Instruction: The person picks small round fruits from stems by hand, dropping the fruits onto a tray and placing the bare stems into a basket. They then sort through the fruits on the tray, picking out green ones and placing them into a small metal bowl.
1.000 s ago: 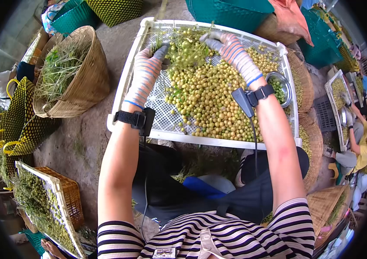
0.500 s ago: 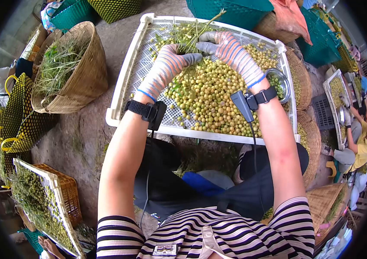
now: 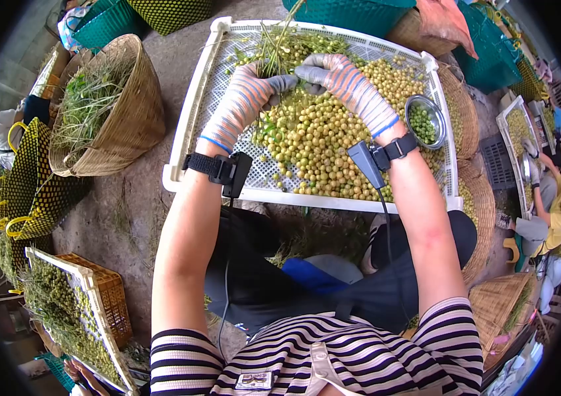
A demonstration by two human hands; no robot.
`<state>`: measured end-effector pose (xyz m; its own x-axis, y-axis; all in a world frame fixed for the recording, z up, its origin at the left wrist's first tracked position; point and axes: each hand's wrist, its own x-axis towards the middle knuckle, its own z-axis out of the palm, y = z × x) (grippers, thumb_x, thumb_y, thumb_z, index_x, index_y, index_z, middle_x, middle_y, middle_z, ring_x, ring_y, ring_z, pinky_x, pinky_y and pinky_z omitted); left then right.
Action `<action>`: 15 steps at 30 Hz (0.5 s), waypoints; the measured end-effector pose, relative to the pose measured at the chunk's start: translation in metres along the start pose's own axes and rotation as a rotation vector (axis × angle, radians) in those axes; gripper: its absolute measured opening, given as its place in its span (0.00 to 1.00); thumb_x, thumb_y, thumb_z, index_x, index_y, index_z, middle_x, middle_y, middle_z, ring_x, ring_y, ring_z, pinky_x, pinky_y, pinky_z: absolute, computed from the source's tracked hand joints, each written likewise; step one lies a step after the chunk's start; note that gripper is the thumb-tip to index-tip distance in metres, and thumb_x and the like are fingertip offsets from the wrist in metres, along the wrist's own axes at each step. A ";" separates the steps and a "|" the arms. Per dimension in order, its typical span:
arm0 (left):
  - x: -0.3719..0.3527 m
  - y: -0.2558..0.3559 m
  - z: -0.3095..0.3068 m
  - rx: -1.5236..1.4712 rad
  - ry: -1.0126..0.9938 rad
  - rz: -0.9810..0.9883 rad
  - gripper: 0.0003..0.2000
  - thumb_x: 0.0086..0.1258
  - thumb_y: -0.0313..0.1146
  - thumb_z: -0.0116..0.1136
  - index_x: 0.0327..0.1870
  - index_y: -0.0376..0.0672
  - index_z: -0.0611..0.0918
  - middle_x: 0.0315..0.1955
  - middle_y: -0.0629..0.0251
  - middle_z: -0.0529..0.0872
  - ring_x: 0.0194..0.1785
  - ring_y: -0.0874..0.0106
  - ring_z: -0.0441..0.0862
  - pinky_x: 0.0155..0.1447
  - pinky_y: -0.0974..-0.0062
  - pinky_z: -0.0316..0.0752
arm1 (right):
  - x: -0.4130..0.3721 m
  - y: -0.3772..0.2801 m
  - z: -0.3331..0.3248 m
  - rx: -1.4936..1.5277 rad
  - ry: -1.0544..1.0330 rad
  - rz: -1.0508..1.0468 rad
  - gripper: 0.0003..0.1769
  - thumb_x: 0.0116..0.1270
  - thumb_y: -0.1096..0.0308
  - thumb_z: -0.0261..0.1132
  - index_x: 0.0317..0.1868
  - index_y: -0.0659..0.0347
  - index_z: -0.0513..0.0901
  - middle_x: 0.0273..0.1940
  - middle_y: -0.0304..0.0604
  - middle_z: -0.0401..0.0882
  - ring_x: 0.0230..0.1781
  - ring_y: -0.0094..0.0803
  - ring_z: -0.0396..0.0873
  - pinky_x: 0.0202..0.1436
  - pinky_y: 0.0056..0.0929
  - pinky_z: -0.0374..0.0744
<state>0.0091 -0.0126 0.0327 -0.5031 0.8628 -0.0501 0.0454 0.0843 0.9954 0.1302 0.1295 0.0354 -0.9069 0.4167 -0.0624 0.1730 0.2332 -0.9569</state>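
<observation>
The stems run off the top edge, so their tips are cut off, and the gloved fingers hide the spot where they are gripped. The left hand and right hand, fingertips nearly meeting, are both closed around the stems above the far end of the white tray. Green-yellow fruit fills the tray beneath them, and a metal bowl sits at its right side. A basket of cuttings stands to the left. Another person sits at the right edge, mostly cut off.
</observation>
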 end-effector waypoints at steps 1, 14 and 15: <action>-0.001 0.001 0.001 0.000 0.000 -0.001 0.09 0.56 0.35 0.66 0.33 0.44 0.80 0.16 0.75 0.77 0.17 0.84 0.68 0.20 0.86 0.60 | -0.002 0.002 0.001 0.001 0.000 0.001 0.16 0.58 0.59 0.64 0.44 0.60 0.79 0.33 0.36 0.79 0.33 0.23 0.77 0.39 0.23 0.75; 0.011 -0.025 -0.001 0.029 0.116 -0.003 0.09 0.55 0.33 0.67 0.32 0.38 0.84 0.15 0.73 0.78 0.16 0.83 0.66 0.21 0.82 0.61 | -0.002 0.058 0.034 -0.427 -0.161 -0.044 0.23 0.61 0.58 0.61 0.51 0.66 0.74 0.46 0.52 0.79 0.46 0.38 0.77 0.52 0.32 0.72; 0.012 -0.029 0.000 0.014 0.124 0.011 0.09 0.54 0.33 0.67 0.32 0.38 0.84 0.17 0.71 0.80 0.18 0.82 0.67 0.23 0.81 0.63 | 0.001 0.068 0.033 -0.475 -0.164 -0.094 0.23 0.61 0.57 0.60 0.52 0.65 0.74 0.48 0.53 0.77 0.48 0.43 0.76 0.53 0.32 0.72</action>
<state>0.0014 -0.0045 0.0037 -0.6051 0.7957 -0.0281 0.0627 0.0828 0.9946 0.1286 0.1165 -0.0389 -0.9686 0.2406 -0.0623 0.2090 0.6529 -0.7281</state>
